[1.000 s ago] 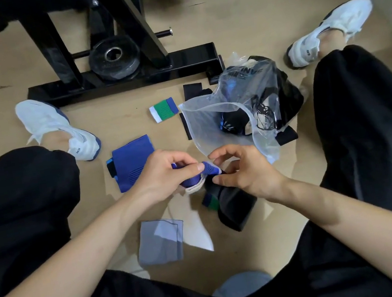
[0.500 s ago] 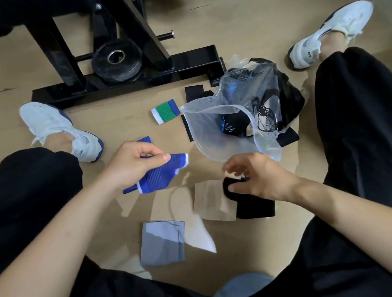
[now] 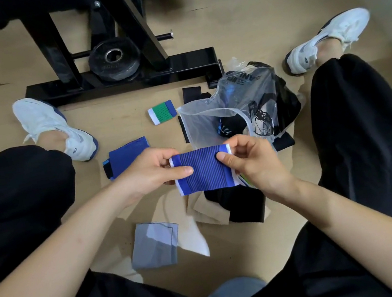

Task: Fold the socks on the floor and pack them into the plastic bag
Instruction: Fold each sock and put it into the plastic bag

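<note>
Blue striped sock (image 3: 205, 170) is held stretched above the floor (image 3: 246, 23), the left hand (image 3: 147, 174) and the right hand (image 3: 251, 162) each closing a pinching grip on one end, thumb on top, probably to keep it flat for folding, near the open plastic bag (image 3: 207, 123).

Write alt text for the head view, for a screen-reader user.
A seated person's left hand and right hand pinch a blue striped sock, held flat between them above the floor. Beyond it lies an open clear plastic bag with dark items inside; a grey sock, a folded blue sock and a green-banded sock lie around.
</note>
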